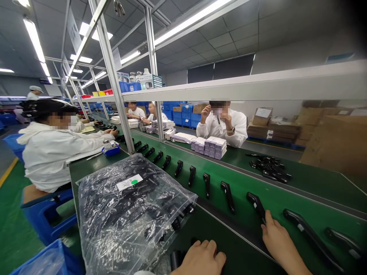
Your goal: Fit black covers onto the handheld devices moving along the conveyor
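My right hand (pixel 279 238) reaches over the green conveyor belt (pixel 243 229), its fingers closed on the lower end of a black, bent handheld device (pixel 256 204). Low in the view, near the bag, my left hand (pixel 202 258) is curled with its knuckles up; whatever lies under its fingers is hidden. A black cylindrical part (pixel 175 259) sticks up just left of that hand. Similar black devices lie spaced in a row along the belt, including one (pixel 309 236) to the right of my right hand and another (pixel 228 194) to its left.
A large clear plastic bag (pixel 114 214) of black parts covers the bench at left. Small boxes (pixel 215 147) and a heap of black parts (pixel 268 168) lie across the belt. A metal shelf post (pixel 111 76) rises ahead. A co-worker (pixel 57 152) sits left; others sit opposite.
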`<state>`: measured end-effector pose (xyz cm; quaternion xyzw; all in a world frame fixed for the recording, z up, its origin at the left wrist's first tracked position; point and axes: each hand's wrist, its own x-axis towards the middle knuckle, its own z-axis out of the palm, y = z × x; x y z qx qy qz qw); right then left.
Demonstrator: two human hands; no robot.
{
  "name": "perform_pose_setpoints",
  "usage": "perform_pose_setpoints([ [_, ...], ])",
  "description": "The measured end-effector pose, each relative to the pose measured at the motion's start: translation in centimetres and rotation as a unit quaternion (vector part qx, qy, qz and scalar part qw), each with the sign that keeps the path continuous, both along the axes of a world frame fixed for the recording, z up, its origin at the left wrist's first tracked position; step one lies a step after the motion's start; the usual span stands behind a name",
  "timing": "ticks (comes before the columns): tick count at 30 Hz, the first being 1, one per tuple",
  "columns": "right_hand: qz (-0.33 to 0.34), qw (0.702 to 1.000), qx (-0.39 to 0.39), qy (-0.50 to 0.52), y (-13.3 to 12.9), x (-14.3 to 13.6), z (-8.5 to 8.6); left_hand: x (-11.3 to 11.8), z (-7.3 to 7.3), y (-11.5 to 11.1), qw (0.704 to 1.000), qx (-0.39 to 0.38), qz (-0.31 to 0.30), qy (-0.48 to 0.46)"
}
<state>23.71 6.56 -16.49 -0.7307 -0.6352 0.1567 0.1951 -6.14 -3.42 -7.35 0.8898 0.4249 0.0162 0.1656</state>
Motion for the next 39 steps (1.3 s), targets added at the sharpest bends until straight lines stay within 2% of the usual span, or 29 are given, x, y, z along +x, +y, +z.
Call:
perform_pose_setpoints([
  [3,-0.008,0.998,0.028,-0.063,0.3,0.6,-0.2,0.1,1.3,0.1,0.998,-0.060,0.015,-0.030],
  [6,-0.006,0.991,0.046,-0.126,0.6,1.4,0.0,0.6,2.0,0.3,0.986,-0.142,0.043,-0.080],
  [10,-0.001,0.982,0.073,-0.171,0.3,1.5,1.1,1.5,2.3,0.7,0.952,-0.197,0.126,-0.197],
  [13,-0.042,0.972,0.153,-0.175,-1.0,0.7,3.0,2.2,2.3,0.8,0.913,-0.210,0.172,-0.305],
  [15,-0.031,0.972,0.215,-0.087,-2.8,-0.2,4.9,2.8,2.4,0.6,0.862,-0.252,0.197,-0.394],
  [17,0.081,0.970,0.207,0.101,-5.2,-1.4,6.9,3.5,2.6,0.3,0.789,-0.305,0.236,-0.478],
  [18,0.149,0.954,0.149,0.214,-6.5,-2.2,7.8,3.9,2.7,0.2,0.753,-0.331,0.253,-0.509],
  [20,0.235,0.880,0.025,0.412,-8.8,-4.2,9.5,4.8,2.8,-0.1,0.701,-0.378,0.272,-0.540],
  [22,0.215,0.828,0.005,0.518,-10.3,-6.3,10.6,5.7,2.8,-0.1,0.683,-0.411,0.264,-0.543],
  [24,0.168,0.804,0.026,0.570,-10.7,-7.8,11.3,6.2,2.8,0.1,0.696,-0.406,0.249,-0.538],
  [25,0.153,0.796,0.034,0.585,-10.5,-8.0,11.5,6.3,2.9,0.2,0.715,-0.389,0.241,-0.528],
  [26,0.149,0.790,0.035,0.594,-10.2,-8.0,11.5,6.3,2.9,0.3,0.744,-0.365,0.231,-0.510],
  [28,0.150,0.795,0.023,0.588,-8.9,-7.0,11.1,6.2,3.0,0.3,0.823,-0.285,0.208,-0.445],
  [29,0.144,0.814,0.020,0.563,-8.0,-6.2,10.7,6.2,2.9,0.0,0.865,-0.236,0.189,-0.401],
  [30,0.131,0.844,0.026,0.519,-7.1,-5.2,10.2,6.3,2.6,-0.5,0.903,-0.188,0.158,-0.352],
  [32,0.087,0.920,0.063,0.377,-5.1,-3.3,9.0,6.9,1.6,-2.2,0.962,-0.111,0.048,-0.243],
  [33,0.063,0.950,0.083,0.293,-4.2,-2.5,8.4,7.5,0.8,-3.2,0.979,-0.084,-0.022,-0.185],
  [34,0.043,0.971,0.098,0.215,-3.4,-2.0,7.9,8.1,0.0,-4.2,0.987,-0.054,-0.092,-0.122],
  [35,0.033,0.983,0.103,0.148,-2.8,-1.6,7.5,8.8,-0.8,-5.1,0.988,-0.021,-0.137,-0.070],
  [37,0.030,0.994,0.088,0.051,-1.9,-1.6,6.8,9.9,-2.0,-6.3,0.983,0.018,-0.183,-0.006],
  [39,0.028,0.997,0.062,-0.022,-1.5,-2.1,6.5,10.5,-2.3,-6.6,0.981,0.021,-0.195,0.013],
])
